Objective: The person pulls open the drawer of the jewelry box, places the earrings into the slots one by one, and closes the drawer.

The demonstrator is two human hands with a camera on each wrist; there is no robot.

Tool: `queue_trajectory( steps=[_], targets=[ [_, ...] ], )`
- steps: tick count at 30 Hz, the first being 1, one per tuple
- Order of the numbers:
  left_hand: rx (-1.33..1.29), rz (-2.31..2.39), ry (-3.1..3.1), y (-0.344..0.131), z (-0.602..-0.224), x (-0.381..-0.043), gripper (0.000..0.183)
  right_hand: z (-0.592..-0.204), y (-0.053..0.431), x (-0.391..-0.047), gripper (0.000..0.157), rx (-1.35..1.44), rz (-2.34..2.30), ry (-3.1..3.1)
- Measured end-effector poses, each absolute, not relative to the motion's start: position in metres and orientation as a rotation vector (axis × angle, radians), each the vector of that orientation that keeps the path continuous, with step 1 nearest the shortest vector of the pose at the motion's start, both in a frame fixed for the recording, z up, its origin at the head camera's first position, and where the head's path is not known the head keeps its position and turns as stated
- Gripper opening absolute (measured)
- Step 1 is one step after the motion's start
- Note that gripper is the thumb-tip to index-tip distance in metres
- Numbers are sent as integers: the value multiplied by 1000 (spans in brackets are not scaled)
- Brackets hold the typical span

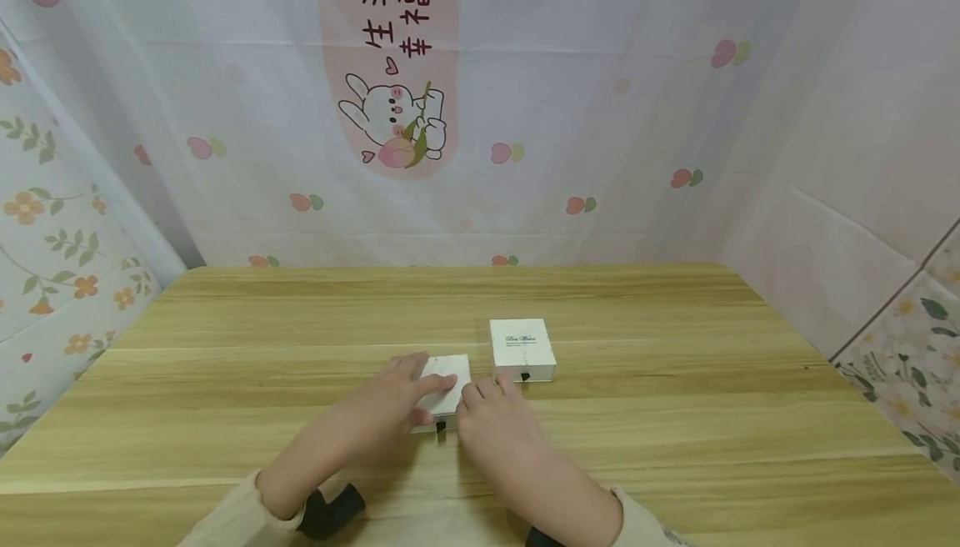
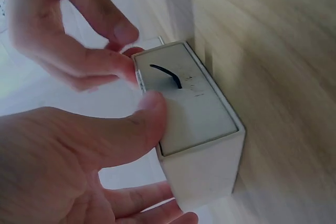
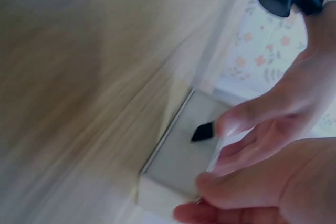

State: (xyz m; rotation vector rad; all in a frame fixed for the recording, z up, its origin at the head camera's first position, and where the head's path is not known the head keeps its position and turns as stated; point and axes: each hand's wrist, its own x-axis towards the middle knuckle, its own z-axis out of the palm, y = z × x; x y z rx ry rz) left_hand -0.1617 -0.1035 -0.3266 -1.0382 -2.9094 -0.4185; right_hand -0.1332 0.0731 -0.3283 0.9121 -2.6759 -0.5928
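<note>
Two small white drawer-style boxes lie on the wooden table. My left hand [image 1: 382, 403] holds the nearer white box [image 1: 453, 363] from its left side; in the left wrist view its thumb [image 2: 152, 116] presses the edge of the front face, with other fingers around the side. On that front face hangs a black ribbon tab [image 2: 168, 74]. With curled fingers my right hand [image 1: 495, 422] grips the same box at its right front corner, seen close up in the right wrist view. The drawer front [image 3: 176, 145] sits level with the sleeve's edges.
Behind and to the right, the second white box [image 1: 522, 345] bears printed lettering and a black tab. Patterned white cloth [image 1: 570, 113] hangs along the table's far edge and at both sides. A black strap piece [image 1: 330, 512] shows at the left wrist.
</note>
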Motion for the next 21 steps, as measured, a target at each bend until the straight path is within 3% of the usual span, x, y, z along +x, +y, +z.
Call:
queue_trajectory(
  steps=[7,21],
  targets=[
    [-1010,-470,-2953,-105,-330,-174,45,-328,68,-127,40,875,-758,-2690],
    [-1010,-530,-2961,-102,-331,-194,46,-325,70,-145,39,796,-597,-2838]
  ],
)
